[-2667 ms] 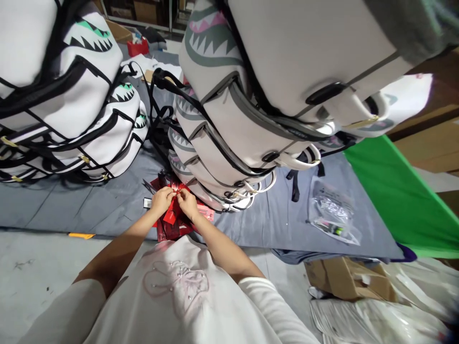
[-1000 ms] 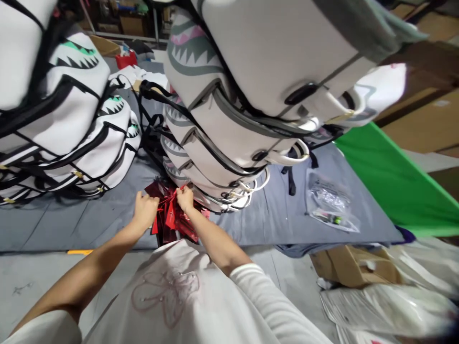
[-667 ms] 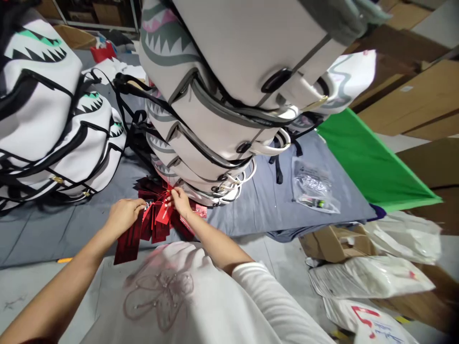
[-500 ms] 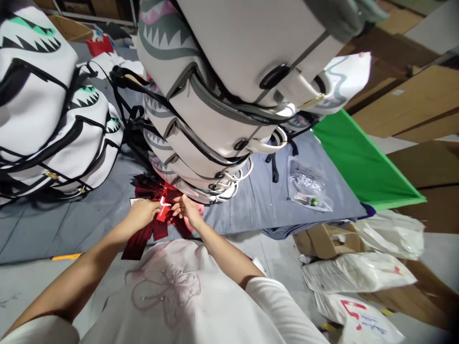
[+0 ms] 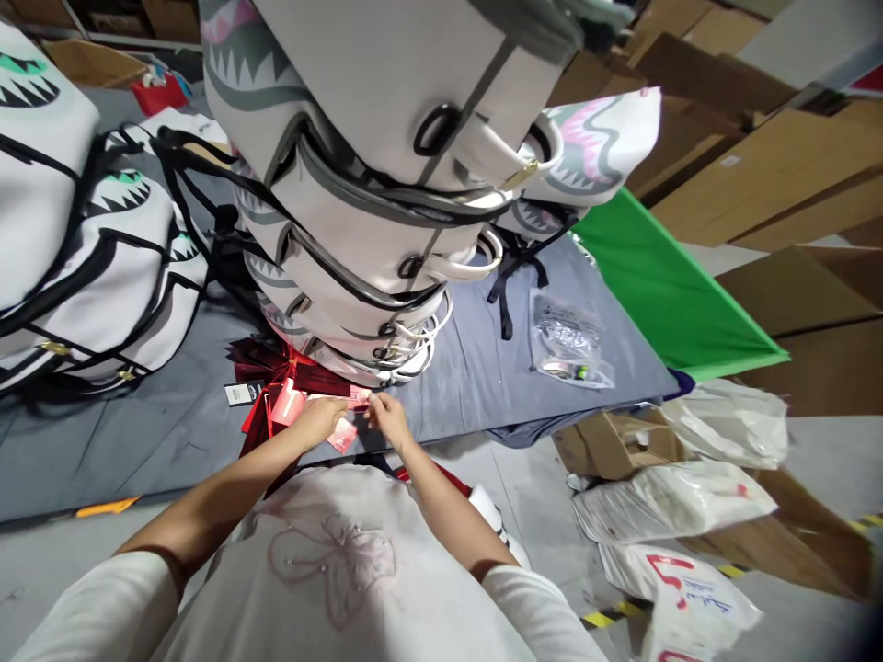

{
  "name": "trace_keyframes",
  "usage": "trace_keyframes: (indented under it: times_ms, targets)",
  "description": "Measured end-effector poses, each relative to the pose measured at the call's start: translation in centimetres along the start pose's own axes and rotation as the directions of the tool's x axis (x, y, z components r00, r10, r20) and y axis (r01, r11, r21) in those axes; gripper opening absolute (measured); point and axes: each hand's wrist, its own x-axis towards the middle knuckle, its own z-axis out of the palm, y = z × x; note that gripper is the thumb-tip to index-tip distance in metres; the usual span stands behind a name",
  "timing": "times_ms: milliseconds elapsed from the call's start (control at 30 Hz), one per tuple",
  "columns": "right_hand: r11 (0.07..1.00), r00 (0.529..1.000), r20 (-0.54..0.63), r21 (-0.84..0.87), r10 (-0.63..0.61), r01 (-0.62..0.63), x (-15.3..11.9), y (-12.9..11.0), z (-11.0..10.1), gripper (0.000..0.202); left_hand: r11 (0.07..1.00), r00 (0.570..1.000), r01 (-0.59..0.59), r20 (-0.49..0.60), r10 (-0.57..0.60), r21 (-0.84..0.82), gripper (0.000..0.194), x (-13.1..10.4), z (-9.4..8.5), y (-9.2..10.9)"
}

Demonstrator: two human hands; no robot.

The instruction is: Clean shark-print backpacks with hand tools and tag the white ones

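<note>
Both hands meet at the table's near edge, in front of a stack of white shark-mouth backpacks (image 5: 359, 248). A small red-pink tag (image 5: 359, 395) is between them. My left hand (image 5: 321, 421) has its fingers closed at the tag's left side. My right hand (image 5: 389, 416) pinches its right edge. Another pink tag (image 5: 341, 435) lies just under my left fingers. To the left is a fanned bunch of dark red tags (image 5: 257, 432) on red strings, with a brighter red tag (image 5: 286, 403) on top. A black-and-white tag (image 5: 243, 393) lies beside the bunch.
More white backpacks with green shark mouths (image 5: 124, 285) stand at the left. A clear plastic bag (image 5: 571, 338) lies on the grey table cloth (image 5: 475, 386), near a green panel (image 5: 682, 285). Cardboard boxes (image 5: 793, 184) and white sacks (image 5: 676, 510) fill the right side.
My hands have moved right, from the bright red tag on the bunch to a red-pink tag beside it. The black-and-white tag has come into fuller view. The camera has shifted slightly.
</note>
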Motion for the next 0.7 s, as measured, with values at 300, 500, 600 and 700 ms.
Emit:
trace_keyframes:
  times_ms: [300, 500, 600, 700]
  targets:
    - [0.973, 0.947, -0.321, -0.221, -0.015, -0.060, 3.4, 1.6, -1.7, 0.024, 0.967, 0.967, 0.240, -0.062, -0.246, -0.082, 0.029, 4.1, 1.1, 2.3]
    - [0.994, 0.978, -0.186, -0.080, -0.092, 0.078, 2.8, 3.8, -3.8, 0.028, 0.949, 0.960, 0.271, -0.025, -0.278, -0.160, 0.031, 6.5, 2.3, 3.6]
    - [0.995, 0.988, -0.127, 0.046, -0.085, 0.091, 3.3, 4.4, -4.4, 0.032, 0.947, 0.965, 0.259, 0.004, -0.263, -0.191, 0.030, 7.9, 2.9, 4.3]
    - [0.988, 0.996, -0.073, 0.139, -0.060, 0.070, 3.8, 4.6, -4.9, 0.029, 0.948, 0.970, 0.244, 0.033, -0.243, -0.205, 0.029, 9.0, 3.4, 5.0]
